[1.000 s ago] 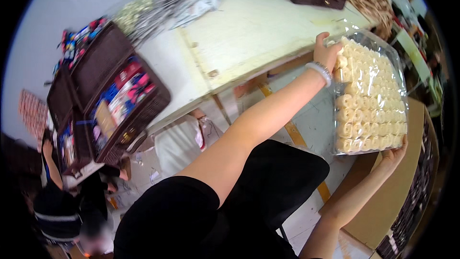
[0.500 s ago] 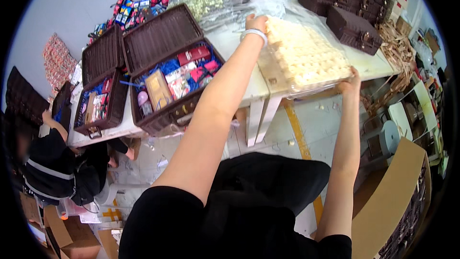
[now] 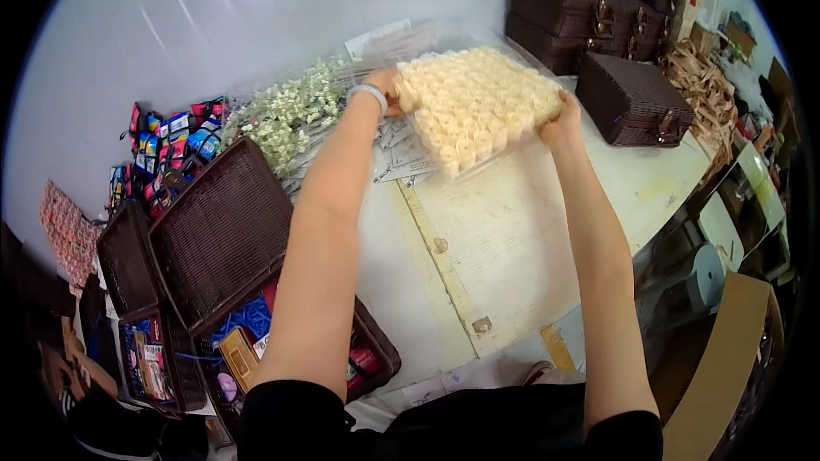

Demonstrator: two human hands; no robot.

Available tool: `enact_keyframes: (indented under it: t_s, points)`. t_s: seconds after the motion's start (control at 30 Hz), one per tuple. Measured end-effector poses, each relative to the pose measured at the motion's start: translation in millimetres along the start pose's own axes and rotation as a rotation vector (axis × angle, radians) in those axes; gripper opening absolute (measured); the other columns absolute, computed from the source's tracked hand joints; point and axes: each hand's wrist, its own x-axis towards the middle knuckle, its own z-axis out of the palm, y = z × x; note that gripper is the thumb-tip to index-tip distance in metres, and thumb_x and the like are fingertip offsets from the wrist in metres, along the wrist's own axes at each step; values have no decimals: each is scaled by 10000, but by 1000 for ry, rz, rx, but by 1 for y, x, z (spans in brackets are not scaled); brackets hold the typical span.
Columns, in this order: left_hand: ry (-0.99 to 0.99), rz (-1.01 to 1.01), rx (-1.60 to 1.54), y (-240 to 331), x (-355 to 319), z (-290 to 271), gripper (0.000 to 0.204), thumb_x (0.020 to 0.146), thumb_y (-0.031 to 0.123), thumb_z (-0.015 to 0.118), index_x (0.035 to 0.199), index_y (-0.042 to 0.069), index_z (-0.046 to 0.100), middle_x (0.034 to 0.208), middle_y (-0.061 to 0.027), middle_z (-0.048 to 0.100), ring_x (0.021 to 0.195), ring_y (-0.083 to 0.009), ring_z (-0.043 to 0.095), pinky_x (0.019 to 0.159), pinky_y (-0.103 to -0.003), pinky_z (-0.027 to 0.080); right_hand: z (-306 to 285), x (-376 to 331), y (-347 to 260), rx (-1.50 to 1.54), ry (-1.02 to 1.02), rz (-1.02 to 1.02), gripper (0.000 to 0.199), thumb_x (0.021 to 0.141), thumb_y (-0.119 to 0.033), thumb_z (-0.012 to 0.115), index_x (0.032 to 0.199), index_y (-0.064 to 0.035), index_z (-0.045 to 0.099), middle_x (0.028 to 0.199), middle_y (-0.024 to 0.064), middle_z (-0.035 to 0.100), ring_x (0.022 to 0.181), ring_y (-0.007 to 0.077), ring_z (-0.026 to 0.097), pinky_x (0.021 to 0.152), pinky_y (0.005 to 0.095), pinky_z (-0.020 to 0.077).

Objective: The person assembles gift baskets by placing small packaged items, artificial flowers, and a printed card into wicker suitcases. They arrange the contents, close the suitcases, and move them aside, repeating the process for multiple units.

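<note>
A clear plastic package (image 3: 483, 107) packed with rows of cream rose-like flower heads is held up over the white table. My left hand (image 3: 387, 90), with a pale bangle at its wrist, is closed on the package's left side. On the right edge, near the front corner, my right hand (image 3: 560, 122) grips it. The package tilts, so its flower-filled face shows. Beneath its left side lie flat printed sheets (image 3: 401, 149), partly covered by the package.
Open dark wicker cases (image 3: 226, 235) with blue filler stand left. White flower sprays (image 3: 286, 111) and colourful small packs (image 3: 171, 149) lie along the wall. Closed wicker cases (image 3: 632, 98) stand right, beside tan ribbons (image 3: 705, 85). A cardboard box (image 3: 726, 367) is lower right. Another person's arm (image 3: 90, 363) shows lower left.
Both hands have lifted the package and carried it left and toward the wall, off the table's front edge. My view has shifted, so the open cases now sit lower left.
</note>
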Motion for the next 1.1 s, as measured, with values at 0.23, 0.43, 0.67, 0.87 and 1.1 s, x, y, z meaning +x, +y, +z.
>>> enact_keyframes:
  t_s: [0.23, 0.43, 0.67, 0.87, 1.1]
  points:
    - [188, -241, -113, 56, -46, 6, 657, 878, 463, 473, 1355, 25, 365, 1294, -225, 466, 1106, -400, 519, 1028, -594, 260, 21, 66, 47, 82, -134, -29, 552, 918, -406, 388, 1333, -42, 398, 1391, 133, 413, 1261, 306, 418, 1050, 470, 315]
    - [196, -78, 274, 44, -25, 13, 616, 831, 374, 580, 1319, 35, 420, 1318, -191, 467, 1185, -360, 470, 936, -635, 340, 33, 47, 70, -112, -92, 127, 767, 850, -634, 456, 1367, -74, 365, 1395, 116, 405, 1274, 303, 392, 1055, 512, 272]
    - [225, 252, -159, 39, -16, 55, 234, 759, 58, 684, 947, -29, 576, 860, -154, 629, 782, -254, 638, 674, -367, 553, 28, -5, 55, -225, -61, 282, 909, 810, -735, 394, 1423, -82, 240, 1444, 142, 262, 1319, 319, 289, 1055, 576, 208]
    - [-98, 498, -567, 57, -33, 78, 356, 657, -102, 670, 945, -50, 467, 756, -156, 596, 626, -246, 621, 574, -341, 584, 18, -42, 25, -313, -17, 208, 991, 791, -778, 337, 1463, -98, 78, 1507, 156, 65, 1392, 336, 32, 1030, 661, 124]
    - [-485, 513, -566, 58, -83, 129, 114, 775, -21, 626, 873, -34, 570, 857, -137, 634, 821, -244, 640, 811, -353, 554, -37, -73, -64, 67, -133, 198, 713, 774, -599, 589, 1269, -101, 466, 1425, 188, 309, 1228, 386, 381, 947, 597, 347]
